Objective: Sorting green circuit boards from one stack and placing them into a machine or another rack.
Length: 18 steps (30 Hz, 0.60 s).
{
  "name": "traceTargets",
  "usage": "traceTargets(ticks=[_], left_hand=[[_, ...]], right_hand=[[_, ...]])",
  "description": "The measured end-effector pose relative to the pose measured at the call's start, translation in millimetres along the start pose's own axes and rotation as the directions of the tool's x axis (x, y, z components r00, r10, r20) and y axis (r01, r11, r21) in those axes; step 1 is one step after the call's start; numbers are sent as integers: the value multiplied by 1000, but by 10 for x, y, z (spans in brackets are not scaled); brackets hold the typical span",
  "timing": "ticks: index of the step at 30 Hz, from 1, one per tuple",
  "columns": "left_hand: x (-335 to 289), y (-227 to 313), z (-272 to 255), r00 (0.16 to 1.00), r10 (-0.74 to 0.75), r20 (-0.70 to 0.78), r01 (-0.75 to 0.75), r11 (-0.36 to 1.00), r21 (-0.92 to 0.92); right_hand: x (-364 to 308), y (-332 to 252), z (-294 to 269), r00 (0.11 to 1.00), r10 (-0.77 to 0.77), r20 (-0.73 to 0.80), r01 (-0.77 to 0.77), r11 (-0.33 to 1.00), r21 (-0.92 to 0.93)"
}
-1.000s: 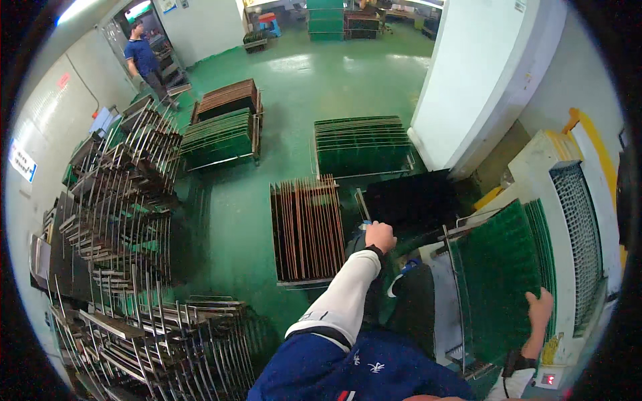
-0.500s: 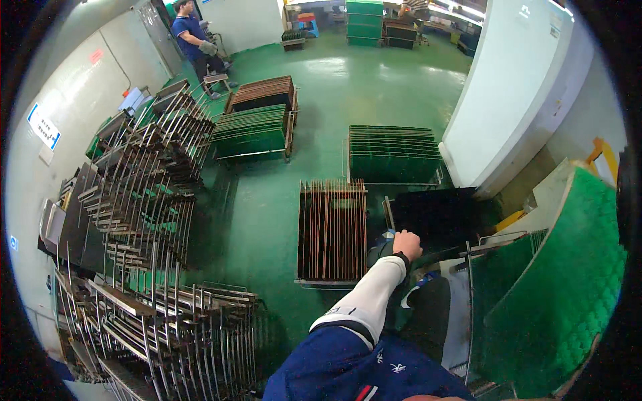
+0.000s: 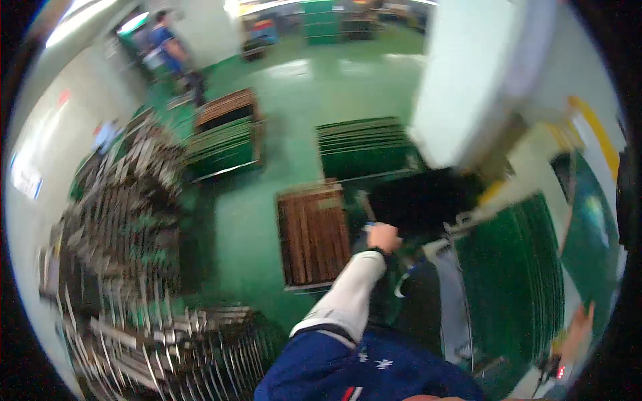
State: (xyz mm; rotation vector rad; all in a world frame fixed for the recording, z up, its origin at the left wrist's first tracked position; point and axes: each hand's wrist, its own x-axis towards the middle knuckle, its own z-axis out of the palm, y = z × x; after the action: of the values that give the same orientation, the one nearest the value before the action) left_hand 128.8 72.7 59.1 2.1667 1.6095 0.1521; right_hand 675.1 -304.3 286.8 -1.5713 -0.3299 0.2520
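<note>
1. Near the centre of the frame, the person's left hand (image 3: 383,237) rests at the edge of a black panel (image 3: 421,200); motion blur hides whether its fingers are closed on it, so the grip cannot be told.
2. At the lower right edge, the right hand (image 3: 576,329) grasps the edge of a large green panel (image 3: 592,234), fingers wrapped on its rim.
3. Just left of that panel, a rack of upright green boards (image 3: 515,267) stands on edge.
4. Left of the left hand, a tray of brown boards (image 3: 313,234) sits on the green floor (image 3: 294,87).
5. Judging by the pose, a green panel is being lifted from the rack; the next move likely calls for a steady 2-handed hold.
6. Along the left edge, metal racks (image 3: 120,220) are stacked; another person (image 3: 167,47) stands at upper left.
</note>
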Motion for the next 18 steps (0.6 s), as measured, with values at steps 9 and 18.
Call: traceTargets(ticks=[9,18], left_hand=[[185,-29,346,992,108,-72,-99,987,123],[214,-200,482,989,92,-112,-70,981,180]], right_hand=[[735,83,213,997,-43,-57,57,961,269],[1367,236,537,999,-50,0,42,841,539]])
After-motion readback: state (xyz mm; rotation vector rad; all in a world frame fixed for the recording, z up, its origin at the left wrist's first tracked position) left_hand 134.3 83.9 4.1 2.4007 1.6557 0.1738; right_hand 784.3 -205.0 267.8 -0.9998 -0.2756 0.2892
